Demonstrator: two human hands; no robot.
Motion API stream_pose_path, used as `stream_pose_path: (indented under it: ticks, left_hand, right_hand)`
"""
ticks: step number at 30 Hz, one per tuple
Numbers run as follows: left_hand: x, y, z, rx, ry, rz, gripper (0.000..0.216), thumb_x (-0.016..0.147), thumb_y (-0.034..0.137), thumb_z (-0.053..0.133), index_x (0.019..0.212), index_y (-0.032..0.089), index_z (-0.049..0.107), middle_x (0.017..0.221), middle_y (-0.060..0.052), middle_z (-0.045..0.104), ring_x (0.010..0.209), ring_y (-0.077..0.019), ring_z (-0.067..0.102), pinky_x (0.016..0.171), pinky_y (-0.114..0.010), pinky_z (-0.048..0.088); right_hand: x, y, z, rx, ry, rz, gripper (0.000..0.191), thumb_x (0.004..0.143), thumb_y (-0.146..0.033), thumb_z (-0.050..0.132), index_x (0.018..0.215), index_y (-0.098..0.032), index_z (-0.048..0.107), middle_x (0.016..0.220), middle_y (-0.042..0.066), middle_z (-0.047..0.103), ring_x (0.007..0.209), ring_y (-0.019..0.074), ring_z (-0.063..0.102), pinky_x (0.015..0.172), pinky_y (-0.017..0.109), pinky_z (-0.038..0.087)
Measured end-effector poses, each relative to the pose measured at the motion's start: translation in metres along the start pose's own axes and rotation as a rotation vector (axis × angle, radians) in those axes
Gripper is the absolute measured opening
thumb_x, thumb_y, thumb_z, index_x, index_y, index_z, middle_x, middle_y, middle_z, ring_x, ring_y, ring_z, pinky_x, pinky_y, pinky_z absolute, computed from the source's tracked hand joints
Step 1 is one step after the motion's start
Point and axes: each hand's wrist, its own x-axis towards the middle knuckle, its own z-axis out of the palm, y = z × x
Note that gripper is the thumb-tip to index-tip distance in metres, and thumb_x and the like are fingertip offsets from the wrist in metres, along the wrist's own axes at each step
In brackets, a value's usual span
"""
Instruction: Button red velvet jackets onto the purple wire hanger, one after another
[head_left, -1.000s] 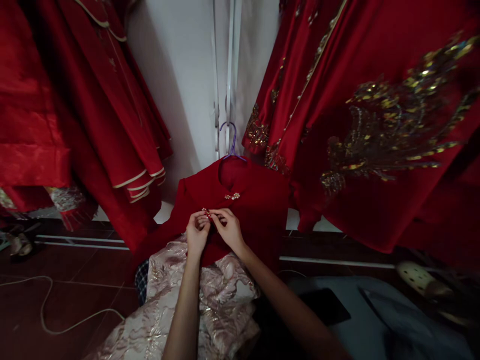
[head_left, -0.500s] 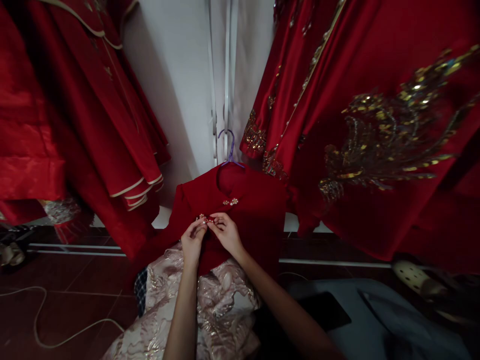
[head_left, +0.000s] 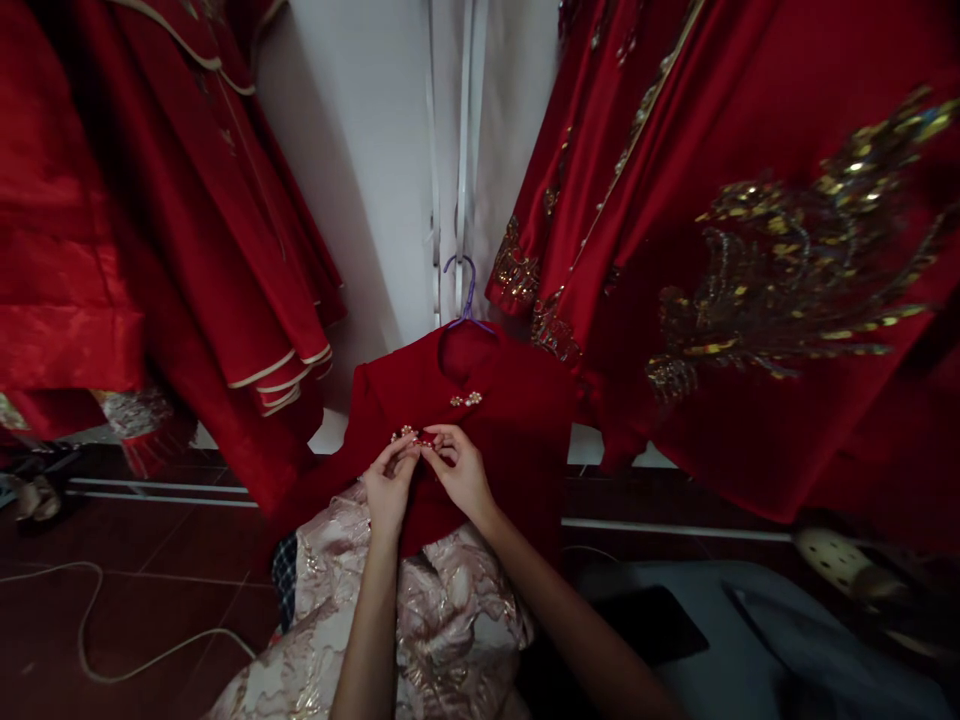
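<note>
A dark red garment [head_left: 517,450] hangs in front of me on a purple hanger [head_left: 469,290]. On its chest sits a pearl and gold clasp [head_left: 466,399]. Below that, my left hand [head_left: 389,487] and my right hand [head_left: 459,468] meet at a second beaded clasp [head_left: 406,433]. Both hands have their fingertips pinched on this clasp, close together against the cloth. The fingers partly cover it, so whether its halves are joined cannot be seen. Pale pink brocade fabric with gold threads [head_left: 457,600] lies beneath my forearms.
Red garments with cream piping [head_left: 247,250] hang at left. At right hangs a red garment with gold sequin embroidery [head_left: 810,270]. A pale cable [head_left: 150,660] crosses the tiled floor. A dark flat device [head_left: 652,620] rests on a grey surface [head_left: 720,650], near a cream clog [head_left: 829,555].
The view has shifted slightly, so the scene sits a little further right. Both hands keep their pinch at the same clasp, with hardly any finger movement visible.
</note>
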Motion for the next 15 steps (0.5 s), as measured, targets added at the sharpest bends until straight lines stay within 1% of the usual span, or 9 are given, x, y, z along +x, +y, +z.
stream_pose_path:
  ticks: [6,9,15]
  left_hand:
    - [-0.006,0.011,0.006,0.050,0.023,0.030,0.030,0.067,0.029,0.069,0.093,0.014,0.068,0.099,-0.009,0.069,0.093,-0.0193,0.064,0.090,-0.033,0.049]
    - [-0.009,0.017,0.011,0.066,0.029,0.046,0.029,0.068,0.028,0.068,0.092,0.013,0.068,0.097,-0.009,0.069,0.091,-0.0187,0.064,0.088,-0.032,0.049]
    - [-0.012,0.023,0.017,0.101,0.114,0.116,0.030,0.070,0.032,0.067,0.094,0.013,0.068,0.097,-0.009,0.069,0.091,-0.0184,0.064,0.088,-0.031,0.049]
  right_hand:
    - [-0.005,-0.010,-0.003,-0.011,0.026,-0.037,0.023,0.078,-0.027,0.058,0.101,-0.021,0.056,0.088,0.003,0.055,0.081,0.0127,0.056,0.073,0.025,0.053]
    - [-0.004,-0.016,-0.008,-0.041,0.009,-0.044,0.024,0.080,-0.027,0.057,0.103,-0.021,0.056,0.089,0.003,0.055,0.082,0.0127,0.056,0.072,0.025,0.053]
    - [0.004,-0.025,-0.007,-0.090,-0.019,-0.087,0.024,0.083,-0.026,0.051,0.106,-0.022,0.055,0.092,0.004,0.054,0.084,0.0131,0.055,0.074,0.025,0.052]
